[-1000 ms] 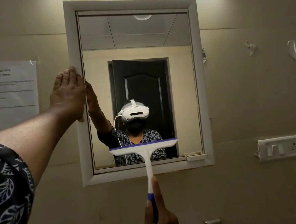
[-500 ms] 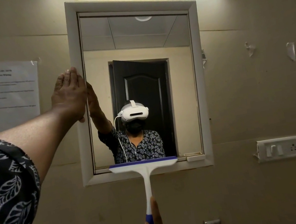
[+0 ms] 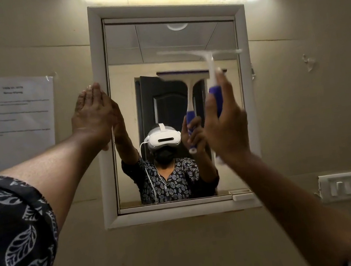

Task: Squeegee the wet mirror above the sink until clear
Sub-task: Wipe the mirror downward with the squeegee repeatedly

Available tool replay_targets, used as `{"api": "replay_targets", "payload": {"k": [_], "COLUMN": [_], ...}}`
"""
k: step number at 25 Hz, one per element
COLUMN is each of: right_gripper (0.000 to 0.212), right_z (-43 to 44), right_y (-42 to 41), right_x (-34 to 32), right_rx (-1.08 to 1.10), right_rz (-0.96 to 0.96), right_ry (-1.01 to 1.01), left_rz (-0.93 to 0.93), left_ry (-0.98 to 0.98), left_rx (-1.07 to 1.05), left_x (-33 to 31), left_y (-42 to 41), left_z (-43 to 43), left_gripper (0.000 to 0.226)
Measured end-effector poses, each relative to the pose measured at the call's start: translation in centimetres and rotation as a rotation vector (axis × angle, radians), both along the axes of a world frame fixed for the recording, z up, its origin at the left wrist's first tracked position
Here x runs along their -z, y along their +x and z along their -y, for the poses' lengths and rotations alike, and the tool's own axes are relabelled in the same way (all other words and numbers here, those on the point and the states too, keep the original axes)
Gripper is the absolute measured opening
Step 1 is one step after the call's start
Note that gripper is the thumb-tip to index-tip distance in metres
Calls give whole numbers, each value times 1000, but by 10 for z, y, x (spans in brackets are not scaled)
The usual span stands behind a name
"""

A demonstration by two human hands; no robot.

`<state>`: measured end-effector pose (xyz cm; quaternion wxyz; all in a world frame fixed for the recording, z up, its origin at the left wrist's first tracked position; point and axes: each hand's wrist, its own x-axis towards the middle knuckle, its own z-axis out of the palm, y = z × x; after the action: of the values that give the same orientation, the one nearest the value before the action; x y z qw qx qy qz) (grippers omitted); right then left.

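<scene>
Half a second ago the squeegee (image 3: 210,64) sat at the bottom edge of the mirror (image 3: 156,44); now it is raised to the upper right of the glass, blade blurred and level. Right hand (image 3: 225,123), centre right of the frame, has its grip wrapped around the purple handle. Left hand (image 3: 93,115) lies flat, fingers together, on the mirror's left frame, holding nothing.
</scene>
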<state>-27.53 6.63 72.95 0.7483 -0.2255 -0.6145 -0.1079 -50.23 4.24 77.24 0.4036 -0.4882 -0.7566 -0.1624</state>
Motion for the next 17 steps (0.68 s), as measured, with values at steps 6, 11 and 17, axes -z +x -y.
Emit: {"api": "replay_targets", "payload": {"k": [6,11,17], "right_gripper": [47,48,48], "right_z": [-17,-28,-27], "right_y": [16,16,11], "right_x": [-89,-111,-124], "right_rx": [167,164,126], "right_rz": [78,87,53], "right_ry": [27,-31,-45], "left_rz": [-32,-23,-11], "left_ry": [4,12,24], "left_rx": [7,23,39], "left_x": [2,1,1], "left_y": [-6,-11,-11], "left_z": [-8,-12,-11], "left_gripper": [126,129,131]}}
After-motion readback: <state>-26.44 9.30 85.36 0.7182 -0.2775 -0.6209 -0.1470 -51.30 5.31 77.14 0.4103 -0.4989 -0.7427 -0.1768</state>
